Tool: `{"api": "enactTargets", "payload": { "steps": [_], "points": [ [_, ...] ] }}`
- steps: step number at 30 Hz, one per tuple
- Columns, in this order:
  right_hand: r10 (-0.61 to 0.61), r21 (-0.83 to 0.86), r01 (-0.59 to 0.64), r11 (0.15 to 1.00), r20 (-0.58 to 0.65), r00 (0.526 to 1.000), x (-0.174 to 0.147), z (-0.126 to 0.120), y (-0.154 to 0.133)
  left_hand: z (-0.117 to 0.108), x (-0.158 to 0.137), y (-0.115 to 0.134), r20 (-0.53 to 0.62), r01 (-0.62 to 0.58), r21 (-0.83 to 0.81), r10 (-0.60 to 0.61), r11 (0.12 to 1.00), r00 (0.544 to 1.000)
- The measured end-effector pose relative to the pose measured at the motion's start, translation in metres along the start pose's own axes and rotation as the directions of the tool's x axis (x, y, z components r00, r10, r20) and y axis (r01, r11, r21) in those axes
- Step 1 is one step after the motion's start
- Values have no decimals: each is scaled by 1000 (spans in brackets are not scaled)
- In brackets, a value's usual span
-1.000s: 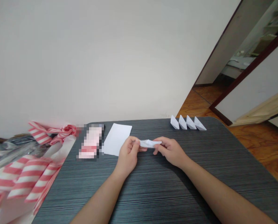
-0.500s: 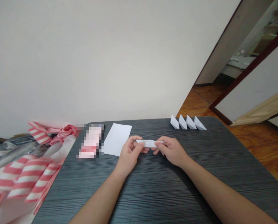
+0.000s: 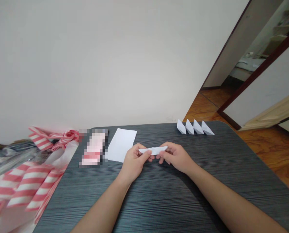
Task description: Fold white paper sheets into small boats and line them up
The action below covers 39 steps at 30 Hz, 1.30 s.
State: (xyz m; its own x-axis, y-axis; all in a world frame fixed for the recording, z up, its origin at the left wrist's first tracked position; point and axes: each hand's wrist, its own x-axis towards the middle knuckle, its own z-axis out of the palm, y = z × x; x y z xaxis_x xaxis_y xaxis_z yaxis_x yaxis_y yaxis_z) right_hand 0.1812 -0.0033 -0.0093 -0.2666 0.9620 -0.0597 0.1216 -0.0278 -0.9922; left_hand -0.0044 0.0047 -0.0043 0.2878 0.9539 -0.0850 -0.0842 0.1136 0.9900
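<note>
A small white folded paper boat (image 3: 156, 150), long and pointed at both ends, is held level just above the dark table. My left hand (image 3: 135, 159) pinches its left part, thumb across the near side. At the other end my right hand (image 3: 177, 157) grips it between thumb and fingers. The fingertips behind the paper are partly hidden. Several finished-looking white paper boats (image 3: 189, 127) stand in a row near the table's far edge, to the right. Left of my hands lies a flat stack or sheet of white paper (image 3: 121, 144).
The dark wood-grain table (image 3: 159, 200) ends at a white wall. A phone-like blurred rectangle (image 3: 94, 149) lies at its left side. Beyond the left edge is red-and-white striped cloth (image 3: 35, 179). A doorway and wooden floor (image 3: 202, 103) show at the right.
The folded paper has tilted and shifted slightly left, so its pointed ends show more clearly. Both thumbs have moved a little along its near side. Everything else stays in place.
</note>
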Motion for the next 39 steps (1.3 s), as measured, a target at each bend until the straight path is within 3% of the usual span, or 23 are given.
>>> {"api": "enactTargets", "payload": {
  "steps": [4,11,15,20,25,39],
  "points": [
    [44,-40,-41,998,88,995,0,-1,0,1,0,0,20,3,-16,-2,1000,1000],
    [-21,-19,22,1000,27,999,0,-1,-2,3,0,1,59,12,14,-13,1000,998],
    [-20,-23,20,1000,33,999,1,-2,0,3,-1,4,73,34,97,-41,995,996],
    [-32,-83,33,996,9,999,0,-2,-3,3,-3,5,193,22,198,-61,980,979],
    [-28,-147,42,988,95,995,-3,0,-7,4,-5,6,239,-20,318,-60,948,969],
    [-48,-216,74,974,123,991,-5,0,-10,2,-6,3,238,-28,361,-63,932,969]
  ]
}}
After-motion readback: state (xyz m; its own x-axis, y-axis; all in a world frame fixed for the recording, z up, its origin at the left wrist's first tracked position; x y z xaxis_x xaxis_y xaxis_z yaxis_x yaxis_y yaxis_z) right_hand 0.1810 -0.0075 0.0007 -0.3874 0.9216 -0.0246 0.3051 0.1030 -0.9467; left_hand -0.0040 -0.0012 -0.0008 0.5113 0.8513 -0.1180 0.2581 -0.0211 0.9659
